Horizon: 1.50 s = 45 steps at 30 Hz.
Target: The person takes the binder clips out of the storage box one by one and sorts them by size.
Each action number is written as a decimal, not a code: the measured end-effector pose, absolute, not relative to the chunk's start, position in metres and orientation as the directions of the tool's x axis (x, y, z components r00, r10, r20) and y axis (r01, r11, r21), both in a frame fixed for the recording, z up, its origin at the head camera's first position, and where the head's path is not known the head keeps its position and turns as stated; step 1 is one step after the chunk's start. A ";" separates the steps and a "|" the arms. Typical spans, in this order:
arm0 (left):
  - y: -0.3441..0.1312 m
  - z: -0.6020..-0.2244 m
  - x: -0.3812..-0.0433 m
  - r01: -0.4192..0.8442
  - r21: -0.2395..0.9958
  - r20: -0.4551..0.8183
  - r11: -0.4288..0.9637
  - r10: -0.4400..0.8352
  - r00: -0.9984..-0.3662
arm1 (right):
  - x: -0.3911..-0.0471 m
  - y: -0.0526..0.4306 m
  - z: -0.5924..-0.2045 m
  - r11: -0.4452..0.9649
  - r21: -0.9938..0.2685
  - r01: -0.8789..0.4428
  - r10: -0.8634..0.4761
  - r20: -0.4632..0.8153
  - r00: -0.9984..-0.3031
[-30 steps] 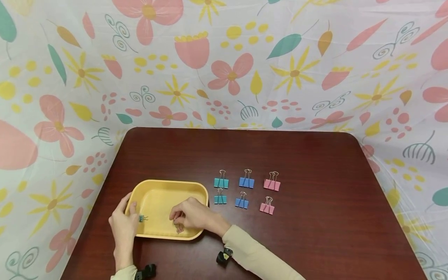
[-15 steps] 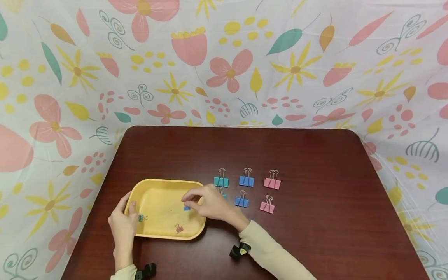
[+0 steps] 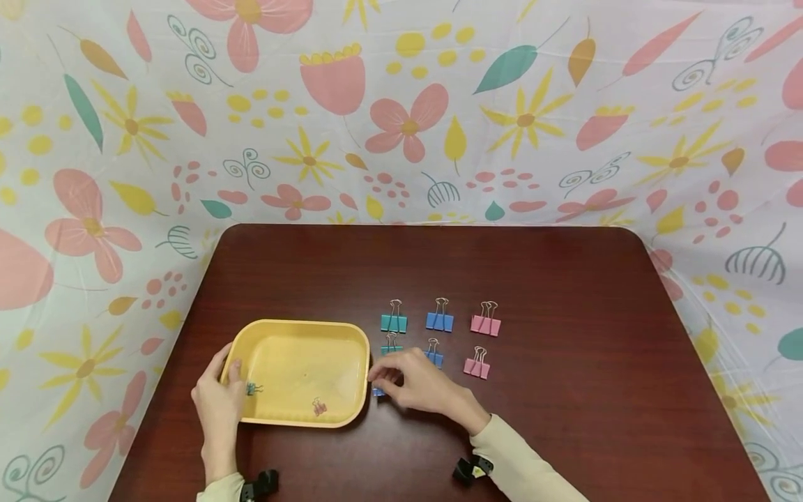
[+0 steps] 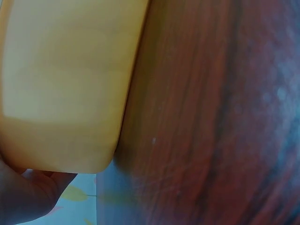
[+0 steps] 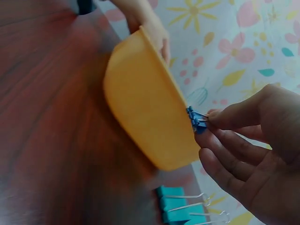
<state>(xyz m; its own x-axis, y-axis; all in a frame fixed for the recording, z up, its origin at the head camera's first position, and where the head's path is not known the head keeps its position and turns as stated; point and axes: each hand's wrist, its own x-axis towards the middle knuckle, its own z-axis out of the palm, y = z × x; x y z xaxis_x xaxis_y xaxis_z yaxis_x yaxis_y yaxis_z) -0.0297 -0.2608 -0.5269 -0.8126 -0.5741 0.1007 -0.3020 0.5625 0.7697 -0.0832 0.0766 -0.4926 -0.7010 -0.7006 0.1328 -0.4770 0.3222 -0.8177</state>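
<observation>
My left hand (image 3: 218, 403) grips the left rim of a yellow plastic tray (image 3: 301, 325), thumb inside the wall. Just outside the tray's right side, my right hand (image 3: 417, 382) pinches a small blue binder clip (image 5: 197, 120) by its wire handles, as the right wrist view shows. Inside the tray lie a small teal binder clip (image 3: 252, 389) near my left thumb and a small pink binder clip (image 3: 319, 406) toward the front. Beyond my right hand, a teal clip (image 3: 392, 348) and a blue clip (image 3: 433, 357) are partly covered by it.
The back row on the dark wooden table (image 3: 564, 348) holds a teal clip (image 3: 394, 323), a blue clip (image 3: 440, 321) and a pink clip (image 3: 486, 325). Another pink clip (image 3: 477, 368) sits right of my right hand. A floral cloth (image 3: 401, 125) hangs behind the table.
My right hand has lifted the small blue clip out of the tray and carried it right, past the rim. The small pink clip stays in the tray. My left hand keeps its grip.
</observation>
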 end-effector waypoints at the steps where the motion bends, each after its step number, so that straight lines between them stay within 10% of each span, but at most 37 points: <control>1: -0.261 -0.527 -0.030 -0.302 0.770 0.101 0.562 -0.575 -0.812 | -0.082 0.078 -0.494 0.324 -0.818 -0.475 -0.707 0.125 -0.696; 22: -0.261 -0.527 -0.032 -0.282 0.775 0.122 0.566 -0.571 -0.812 | -0.073 0.081 -0.535 0.426 -0.810 -0.403 -0.662 0.024 -0.750; 45: -0.261 -0.526 -0.028 -0.311 0.768 0.084 0.560 -0.570 -0.818 | -0.106 0.039 -0.474 0.265 -0.708 -0.654 -0.643 0.375 -0.667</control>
